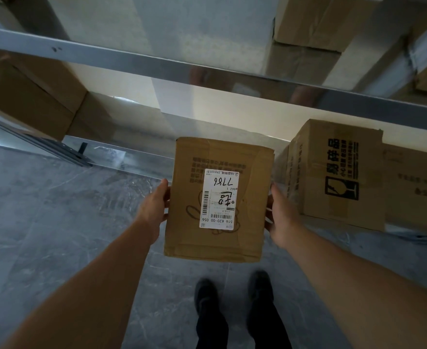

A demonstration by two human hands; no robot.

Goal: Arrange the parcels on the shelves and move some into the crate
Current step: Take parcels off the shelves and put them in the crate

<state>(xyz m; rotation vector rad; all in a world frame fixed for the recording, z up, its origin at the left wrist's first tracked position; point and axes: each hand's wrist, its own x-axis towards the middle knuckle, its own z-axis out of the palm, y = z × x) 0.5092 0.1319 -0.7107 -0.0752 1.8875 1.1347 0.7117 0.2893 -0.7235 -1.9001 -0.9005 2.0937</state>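
Item: brown square cardboard parcel [217, 197] with a white barcoded label on top, held level above the grey marble floor [56, 222], in front of the shiny lower metal shelf [111, 149]. The left hand [155, 205] grips its left side and the right hand [280, 217] its right side, thumbs up, fingers curled underneath. Just beside it, on the shelf: brown cardboard box with black fragile mark [338, 172].

The lower metal shelf [121, 157] bears 2 cardboard boxes at its right end: the marked box [338, 172] and a second box [414, 190], touching. On the grey tiled floor [56, 222] stand 2 dark shoes [205, 293].
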